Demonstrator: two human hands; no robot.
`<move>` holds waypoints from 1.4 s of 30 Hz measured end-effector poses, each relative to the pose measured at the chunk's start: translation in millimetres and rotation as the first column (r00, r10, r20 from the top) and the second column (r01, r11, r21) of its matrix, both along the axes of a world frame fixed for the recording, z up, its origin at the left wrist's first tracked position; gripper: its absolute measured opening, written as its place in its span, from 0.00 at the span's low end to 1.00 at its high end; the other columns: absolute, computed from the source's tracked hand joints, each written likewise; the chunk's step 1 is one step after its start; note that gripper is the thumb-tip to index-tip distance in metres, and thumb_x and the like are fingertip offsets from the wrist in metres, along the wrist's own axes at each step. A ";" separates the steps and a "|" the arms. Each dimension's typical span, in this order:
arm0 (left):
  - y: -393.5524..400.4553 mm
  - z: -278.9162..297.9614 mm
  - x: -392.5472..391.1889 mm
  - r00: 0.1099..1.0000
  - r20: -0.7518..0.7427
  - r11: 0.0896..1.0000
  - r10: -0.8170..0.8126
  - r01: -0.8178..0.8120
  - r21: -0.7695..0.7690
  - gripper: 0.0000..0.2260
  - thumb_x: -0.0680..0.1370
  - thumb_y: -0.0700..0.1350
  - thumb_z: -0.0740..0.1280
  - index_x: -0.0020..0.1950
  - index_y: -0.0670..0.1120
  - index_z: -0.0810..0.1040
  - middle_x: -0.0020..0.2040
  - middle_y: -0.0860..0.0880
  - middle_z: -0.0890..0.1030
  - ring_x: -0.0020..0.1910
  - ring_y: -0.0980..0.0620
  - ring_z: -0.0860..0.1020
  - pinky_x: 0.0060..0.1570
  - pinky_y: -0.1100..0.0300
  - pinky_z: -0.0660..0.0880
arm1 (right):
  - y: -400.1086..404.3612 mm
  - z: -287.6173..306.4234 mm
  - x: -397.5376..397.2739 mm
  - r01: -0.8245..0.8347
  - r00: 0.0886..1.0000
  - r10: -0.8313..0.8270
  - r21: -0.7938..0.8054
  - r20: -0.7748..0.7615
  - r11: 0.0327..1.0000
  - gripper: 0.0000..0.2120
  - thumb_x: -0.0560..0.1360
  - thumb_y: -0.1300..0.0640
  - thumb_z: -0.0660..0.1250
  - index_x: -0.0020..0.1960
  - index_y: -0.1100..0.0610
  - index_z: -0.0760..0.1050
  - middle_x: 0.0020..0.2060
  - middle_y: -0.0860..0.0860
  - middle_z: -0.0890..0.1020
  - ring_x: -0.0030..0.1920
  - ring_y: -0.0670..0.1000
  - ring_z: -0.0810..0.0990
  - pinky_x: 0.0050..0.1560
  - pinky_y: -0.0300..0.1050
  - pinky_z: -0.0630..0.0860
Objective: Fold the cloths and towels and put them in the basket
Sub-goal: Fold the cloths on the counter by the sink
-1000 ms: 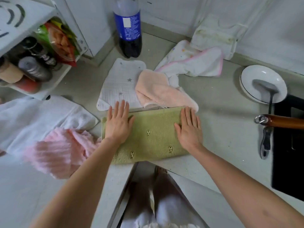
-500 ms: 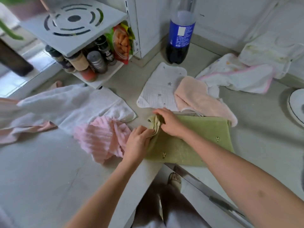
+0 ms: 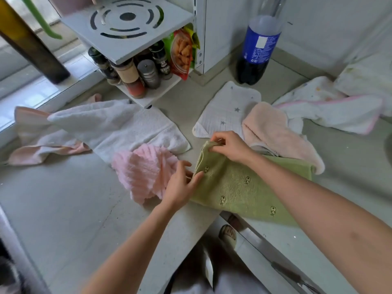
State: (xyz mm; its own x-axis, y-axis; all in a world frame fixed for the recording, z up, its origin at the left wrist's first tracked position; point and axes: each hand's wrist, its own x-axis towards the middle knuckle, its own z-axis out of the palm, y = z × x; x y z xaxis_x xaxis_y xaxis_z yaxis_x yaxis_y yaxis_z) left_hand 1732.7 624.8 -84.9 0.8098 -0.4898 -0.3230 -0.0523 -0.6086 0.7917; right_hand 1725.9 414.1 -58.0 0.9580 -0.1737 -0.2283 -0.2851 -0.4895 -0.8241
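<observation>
Two hands, one green towel

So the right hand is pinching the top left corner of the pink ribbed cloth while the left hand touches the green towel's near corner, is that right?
Not quite. In the head view the right hand pinches the top left corner of the green towel, not the pink ribbed cloth, which lies loose beside it. The left hand does touch the green towel's near corner.

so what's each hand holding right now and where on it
The right hand pinches the green towel at its far left corner. The left hand has its fingers at the towel's near left edge; a firm grip there cannot be told.
</observation>
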 end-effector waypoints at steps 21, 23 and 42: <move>-64.7 -14.8 21.8 0.987 0.038 0.975 0.158 -0.162 0.150 0.16 0.77 0.57 0.65 0.53 0.44 0.73 0.48 0.46 0.81 0.49 0.45 0.78 0.50 0.52 0.74 | 22.7 -70.6 -94.6 0.037 0.972 -0.203 -0.773 -0.120 0.633 0.28 0.80 0.41 0.35 0.77 0.48 0.39 0.77 0.49 0.42 0.77 0.52 0.40 0.76 0.53 0.42; -65.3 -14.8 20.2 0.984 0.074 0.968 0.165 -0.176 0.181 0.17 0.77 0.58 0.64 0.52 0.44 0.73 0.48 0.45 0.81 0.49 0.44 0.78 0.48 0.53 0.73 | 7.4 -70.8 -111.1 0.123 0.936 -0.334 -0.786 -0.111 0.606 0.28 0.80 0.41 0.35 0.78 0.48 0.41 0.77 0.51 0.44 0.77 0.53 0.42 0.76 0.54 0.44; -46.4 4.2 20.5 0.982 0.188 0.968 -0.034 -0.015 0.252 0.15 0.84 0.51 0.50 0.58 0.42 0.70 0.49 0.43 0.78 0.51 0.42 0.77 0.44 0.52 0.70 | 20.2 -64.8 -125.8 0.042 0.938 -0.286 -0.756 -0.195 0.653 0.29 0.80 0.38 0.35 0.76 0.48 0.33 0.75 0.51 0.36 0.76 0.53 0.35 0.75 0.53 0.36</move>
State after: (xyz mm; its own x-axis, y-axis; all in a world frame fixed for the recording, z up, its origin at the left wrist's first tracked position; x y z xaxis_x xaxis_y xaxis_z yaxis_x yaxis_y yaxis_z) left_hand 1753.1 578.3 -80.7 0.8635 -0.4209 -0.2780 -0.1930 -0.7850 0.5887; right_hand 1600.1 434.3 -122.7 0.8132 -0.5473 -0.1980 -0.5710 -0.8161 -0.0892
